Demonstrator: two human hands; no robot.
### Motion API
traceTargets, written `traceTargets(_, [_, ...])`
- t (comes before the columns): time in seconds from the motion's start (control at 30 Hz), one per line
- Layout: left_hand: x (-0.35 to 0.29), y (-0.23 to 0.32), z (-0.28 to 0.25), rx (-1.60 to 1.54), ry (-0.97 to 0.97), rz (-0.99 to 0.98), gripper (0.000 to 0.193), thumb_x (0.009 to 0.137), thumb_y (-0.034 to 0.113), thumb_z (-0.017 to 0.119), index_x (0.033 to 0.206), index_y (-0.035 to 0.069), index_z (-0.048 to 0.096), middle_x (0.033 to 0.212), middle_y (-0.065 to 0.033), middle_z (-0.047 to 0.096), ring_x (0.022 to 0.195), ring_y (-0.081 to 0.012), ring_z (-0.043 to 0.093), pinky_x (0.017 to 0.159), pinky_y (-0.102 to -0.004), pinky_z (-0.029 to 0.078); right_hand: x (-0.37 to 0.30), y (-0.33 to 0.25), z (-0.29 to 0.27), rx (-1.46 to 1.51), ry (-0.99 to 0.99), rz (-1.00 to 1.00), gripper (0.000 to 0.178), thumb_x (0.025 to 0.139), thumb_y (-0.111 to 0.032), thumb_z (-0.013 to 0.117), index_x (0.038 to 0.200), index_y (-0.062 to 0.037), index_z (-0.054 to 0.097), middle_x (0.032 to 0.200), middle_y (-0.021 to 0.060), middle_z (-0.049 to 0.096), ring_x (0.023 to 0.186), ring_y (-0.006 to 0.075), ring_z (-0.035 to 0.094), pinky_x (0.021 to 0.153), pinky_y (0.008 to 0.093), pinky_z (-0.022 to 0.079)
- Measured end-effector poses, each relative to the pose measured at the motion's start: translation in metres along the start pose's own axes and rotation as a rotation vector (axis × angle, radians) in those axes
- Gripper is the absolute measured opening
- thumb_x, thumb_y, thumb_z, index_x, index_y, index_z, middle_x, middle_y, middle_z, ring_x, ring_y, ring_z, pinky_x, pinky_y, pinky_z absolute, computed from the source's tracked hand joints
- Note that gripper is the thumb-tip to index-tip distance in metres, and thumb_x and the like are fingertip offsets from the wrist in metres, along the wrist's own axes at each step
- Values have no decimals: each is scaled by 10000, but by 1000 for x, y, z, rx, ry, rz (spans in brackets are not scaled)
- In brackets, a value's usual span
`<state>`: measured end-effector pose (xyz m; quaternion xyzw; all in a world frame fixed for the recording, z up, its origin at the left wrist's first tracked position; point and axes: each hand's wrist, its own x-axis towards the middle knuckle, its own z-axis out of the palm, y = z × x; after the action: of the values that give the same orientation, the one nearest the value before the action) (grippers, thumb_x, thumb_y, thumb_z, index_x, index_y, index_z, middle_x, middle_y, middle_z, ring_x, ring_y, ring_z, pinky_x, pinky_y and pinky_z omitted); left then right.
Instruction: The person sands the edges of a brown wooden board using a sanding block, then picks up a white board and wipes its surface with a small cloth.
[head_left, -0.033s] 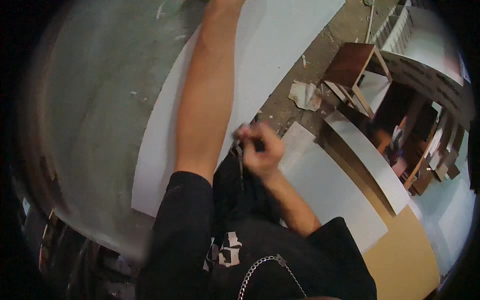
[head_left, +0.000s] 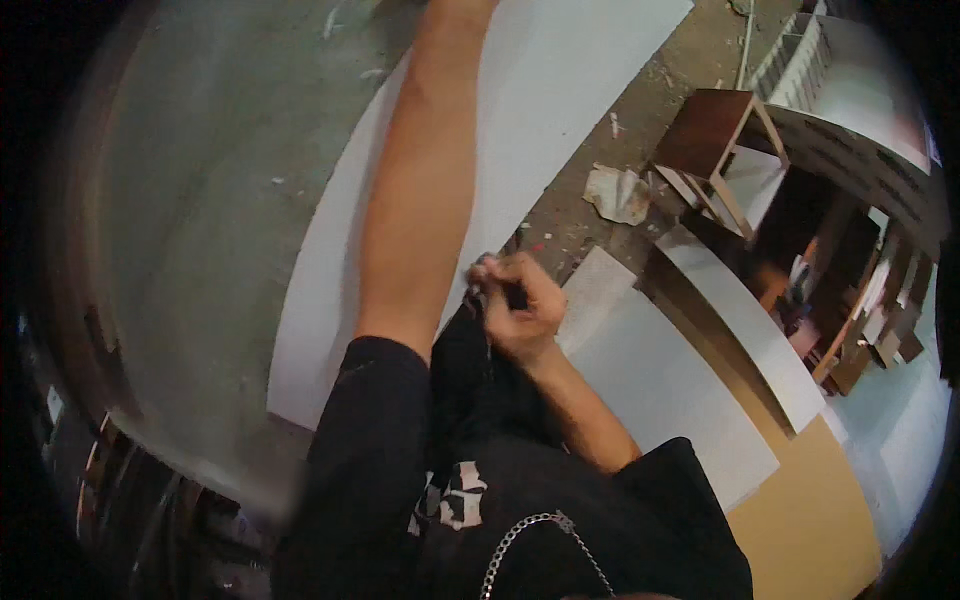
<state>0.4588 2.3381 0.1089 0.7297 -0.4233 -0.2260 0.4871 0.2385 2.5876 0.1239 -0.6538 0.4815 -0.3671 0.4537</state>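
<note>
My left arm [head_left: 425,180] reaches straight forward over a long white panel [head_left: 560,80]; its hand lies beyond the top of the picture. Close to the panel's right edge, by my dark clothing, is my right hand [head_left: 525,305]. Its thumb and fingers are closed together in a pinch. Something small and dark shows at the fingertips, too blurred to name. Beneath the panel, at its left, spreads a grey-green surface [head_left: 220,220] with pale marks.
At the right lie another white panel [head_left: 660,365], a narrow white strip [head_left: 740,325] and a tan board [head_left: 810,500]. Beyond them stand a brown box-like wooden piece [head_left: 705,130] and stacked offcuts [head_left: 875,300]. A crumpled pale scrap [head_left: 617,195] rests on the dirty floor.
The whole view has shifted slightly. The thin dark strip seen under my right hand earlier is now hard to make out. The hand stays pinched in nearly the same place.
</note>
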Motion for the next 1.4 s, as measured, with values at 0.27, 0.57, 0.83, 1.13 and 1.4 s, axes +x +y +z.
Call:
traceTargets(0.27, [-56,-16,-25,315,230,615,442,825,169,734,1228,35,612,1204,-175,650,1127,-372,593,977,-460,469,151,45,-48,-150,134,-164,90,885,-79,734,855,2,711,755,42,714,673,54,615,618,215,490])
traceTargets(0.57, [-198,-10,-137,432,126,-8,485,879,191,721,1302,21,555,1184,-173,631,1106,-323,617,955,-414,497,59,27,-13,-94,65,-198,80,868,-3,688,795,3,656,754,62,705,694,97,655,649,235,523])
traceTargets(0.83, [-201,1,-141,399,84,-55,428,904,245,709,1264,40,598,1046,-146,680,945,-277,663,837,-394,534,-51,-6,15,-66,-30,-122,70,771,35,708,788,-27,679,722,111,682,639,215,688,587,301,524])
traceTargets(1.13, [-192,-3,-137,229,74,-47,451,854,209,769,1237,23,620,919,-131,707,844,-212,672,773,-358,536,-50,11,19,-31,153,-81,44,812,-9,715,804,-18,672,699,91,676,603,137,636,556,282,487])
traceTargets(1.4, [-195,-4,-139,165,80,-56,439,846,176,774,1215,-9,625,889,-112,706,800,-185,652,760,-328,530,-139,-7,45,48,87,-49,111,824,52,742,861,28,641,806,89,682,754,132,659,693,246,522])
